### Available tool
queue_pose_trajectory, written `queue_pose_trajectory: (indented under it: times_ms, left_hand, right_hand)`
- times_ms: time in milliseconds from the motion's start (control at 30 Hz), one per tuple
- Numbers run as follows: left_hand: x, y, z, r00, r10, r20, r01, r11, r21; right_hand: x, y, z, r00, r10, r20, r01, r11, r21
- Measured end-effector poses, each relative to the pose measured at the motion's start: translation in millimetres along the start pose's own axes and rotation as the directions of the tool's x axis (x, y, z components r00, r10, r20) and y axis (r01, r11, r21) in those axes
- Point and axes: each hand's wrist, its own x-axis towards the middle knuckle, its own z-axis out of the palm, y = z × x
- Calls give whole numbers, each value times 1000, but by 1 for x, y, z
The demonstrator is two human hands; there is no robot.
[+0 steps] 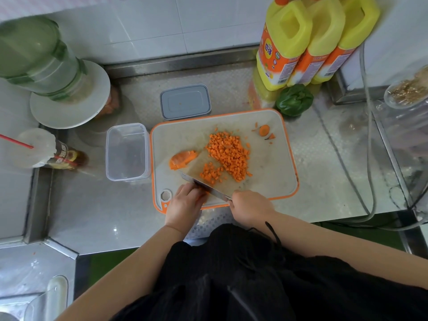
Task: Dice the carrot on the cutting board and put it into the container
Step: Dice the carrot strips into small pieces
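Observation:
A white cutting board (273, 167) with an orange rim lies on the steel counter. A heap of diced carrot (228, 154) covers its middle. An uncut stack of carrot slices (183, 158) lies at the board's left, and a carrot end (264, 130) sits at the far right. My right hand (250, 207) grips the handle of a knife (203, 185), its blade slanting across the board's near edge. My left hand (185, 202) holds carrot pieces against the blade; they are mostly hidden under the fingers. An empty clear container (126, 151) stands just left of the board.
The container's grey lid (185, 101) lies behind the board. Three yellow bottles (308, 42) and a green pepper (294, 100) stand at the back right. A green jar on a white plate (69, 98) and a sauce bottle (67, 156) sit left. Cables (368, 158) run down the right.

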Motion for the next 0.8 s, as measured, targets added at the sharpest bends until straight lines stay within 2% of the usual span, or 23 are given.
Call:
queue_pose_trajectory:
  times_ms: [300, 500, 667, 800]
  left_hand:
    - [1, 3, -3, 999, -33, -2, 33, 999, -39]
    - [0, 2, -4, 999, 38, -1, -38, 999, 19]
    - [-5, 6, -5, 998, -55, 9, 55, 998, 5]
    - [-8, 3, -5, 999, 33, -28, -31, 997, 70]
  right_hand:
    - [18, -7, 10, 1000, -19, -23, 18, 1000, -22]
    - [23, -9, 1, 999, -42, -13, 43, 994, 97]
    - [23, 1, 1, 999, -26, -20, 28, 991, 134]
    - [12, -2, -3, 998, -56, -31, 58, 994, 97]
